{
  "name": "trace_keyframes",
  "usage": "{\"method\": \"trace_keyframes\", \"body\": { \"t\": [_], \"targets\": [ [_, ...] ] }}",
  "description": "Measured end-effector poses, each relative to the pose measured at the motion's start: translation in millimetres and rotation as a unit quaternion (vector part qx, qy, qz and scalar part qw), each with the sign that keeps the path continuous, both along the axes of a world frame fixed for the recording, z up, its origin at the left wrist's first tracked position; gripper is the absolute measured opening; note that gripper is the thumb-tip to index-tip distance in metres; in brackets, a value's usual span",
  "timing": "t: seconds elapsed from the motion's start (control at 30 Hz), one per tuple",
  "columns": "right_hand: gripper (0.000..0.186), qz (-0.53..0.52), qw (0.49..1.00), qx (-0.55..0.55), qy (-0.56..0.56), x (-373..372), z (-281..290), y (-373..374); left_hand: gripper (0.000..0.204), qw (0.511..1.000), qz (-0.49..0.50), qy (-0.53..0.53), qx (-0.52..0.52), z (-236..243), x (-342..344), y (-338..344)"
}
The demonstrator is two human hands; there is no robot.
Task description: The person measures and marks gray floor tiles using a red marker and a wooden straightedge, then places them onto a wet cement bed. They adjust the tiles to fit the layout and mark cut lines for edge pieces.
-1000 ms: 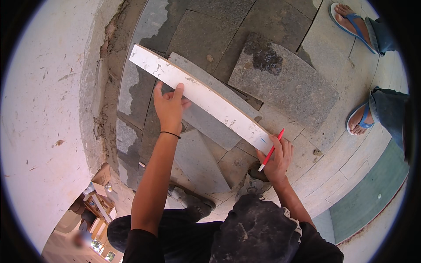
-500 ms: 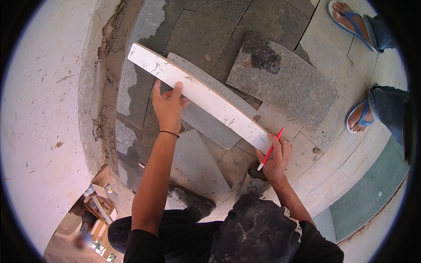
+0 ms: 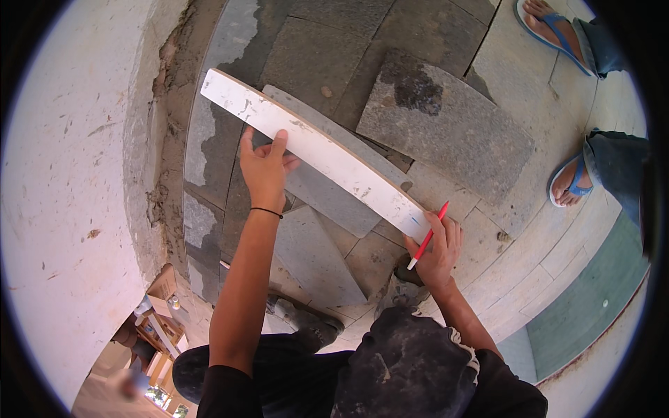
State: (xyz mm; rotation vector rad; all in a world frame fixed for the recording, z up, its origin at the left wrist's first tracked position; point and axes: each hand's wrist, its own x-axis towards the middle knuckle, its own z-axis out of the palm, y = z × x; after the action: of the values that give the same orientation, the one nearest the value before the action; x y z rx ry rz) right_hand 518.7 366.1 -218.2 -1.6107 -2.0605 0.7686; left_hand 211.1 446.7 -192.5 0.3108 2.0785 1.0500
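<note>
A long white board (image 3: 306, 144), scuffed and with a brown edge, lies slantwise over a grey stone tile (image 3: 331, 197). My left hand (image 3: 265, 171) holds its near edge left of the middle, thumb and index finger against it, other fingers curled. At the board's lower right end, my right hand (image 3: 440, 252) presses on it while gripping a red pen (image 3: 432, 230) with a white end. A small blue mark shows on the board beside that hand. Part of the tile is hidden beneath the board.
A thick rough stone slab (image 3: 453, 125) with a dark wet patch rests farther right. Another cut grey tile (image 3: 317, 254) lies nearer my feet. A pale wall (image 3: 70, 160) rises at left. Another person's sandalled foot (image 3: 571, 182) stands at right, near a green panel (image 3: 592, 299).
Both hands, the board and the pen keep nearly the same places. The whole view has shifted very slightly.
</note>
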Motion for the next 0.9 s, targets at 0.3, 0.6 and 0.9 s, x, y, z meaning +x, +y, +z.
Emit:
{"method": "trace_keyframes", "body": {
  "t": [0.3,0.6,0.9],
  "targets": [
    [0.063,0.006,1.0,-0.005,0.003,4.2,-4.4,1.9,0.08,0.999,-0.02,0.01,-0.027,-0.9,-4.4,-0.9],
    [0.065,0.001,1.0,-0.003,0.006,7.8,-3.1,0.2,0.082,0.999,-0.02,0.021,-0.035,0.9,2.8,3.9],
    [0.064,0.004,1.0,-0.001,0.009,8.2,-1.2,4.6,0.082,0.999,-0.022,0.018,-0.033,-1.8,-1.8,2.2]
  ]
}}
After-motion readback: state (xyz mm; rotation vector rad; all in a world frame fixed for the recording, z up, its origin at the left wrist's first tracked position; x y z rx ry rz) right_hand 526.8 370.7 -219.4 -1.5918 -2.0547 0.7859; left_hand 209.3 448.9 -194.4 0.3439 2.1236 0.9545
